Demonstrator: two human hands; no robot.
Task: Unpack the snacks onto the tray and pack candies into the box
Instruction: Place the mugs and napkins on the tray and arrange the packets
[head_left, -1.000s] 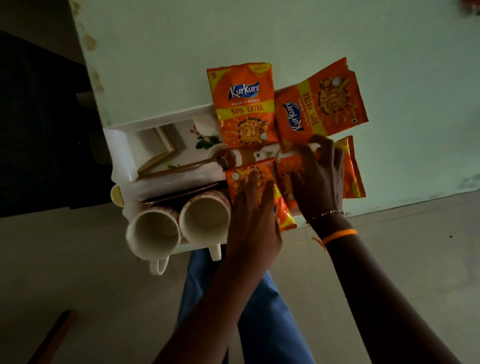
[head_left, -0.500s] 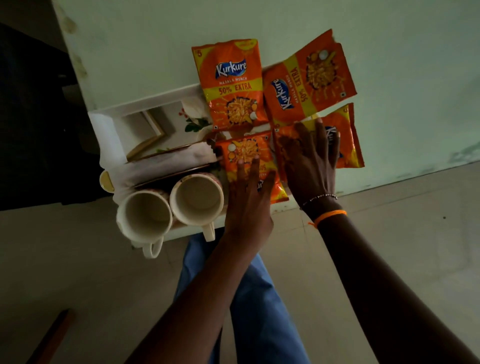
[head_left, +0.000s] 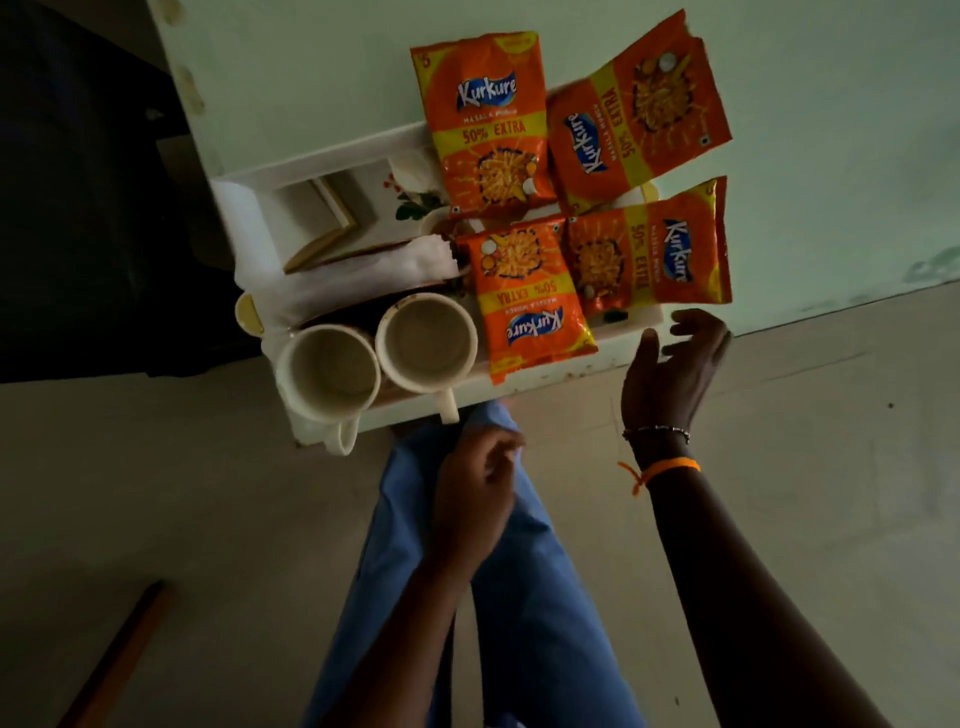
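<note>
While four orange Kurkure snack packets lie together on the right part of the white tray (head_left: 332, 161), neither hand touches any of them. The far-left packet (head_left: 485, 124) stands lengthwise with its logo readable, its upper end reaching past the tray's far rim onto the pale green surface (head_left: 831, 78); the far-right packet (head_left: 641, 111) lies tilted just beside it, also hanging past the rim. The near-left packet (head_left: 530, 299) is turned upside down, its lower end overhanging the tray's near edge, and the near-right packet (head_left: 649, 257) lies sideways, touching it along one side. Left of the packets, two cream mugs (head_left: 379, 358) sit side by side at the tray's near edge, mouths toward the camera and handles pointing down. Behind them lie a white folded cloth or paper (head_left: 363, 280) and a wooden-edged frame (head_left: 322, 228), next to a floral pattern on the tray's floor. The right hand (head_left: 670, 374) hovers just below the near-right packet, fingers loosely spread and slightly bent, holding nothing; a bead bracelet and an orange thread (head_left: 660, 470) circle its wrist. The left hand (head_left: 472, 499) is lower, over the blue trouser leg (head_left: 530, 597), fingers loosely curled with nothing visible in them. A wooden stick (head_left: 119, 654) lies on the floor at lower left.
</note>
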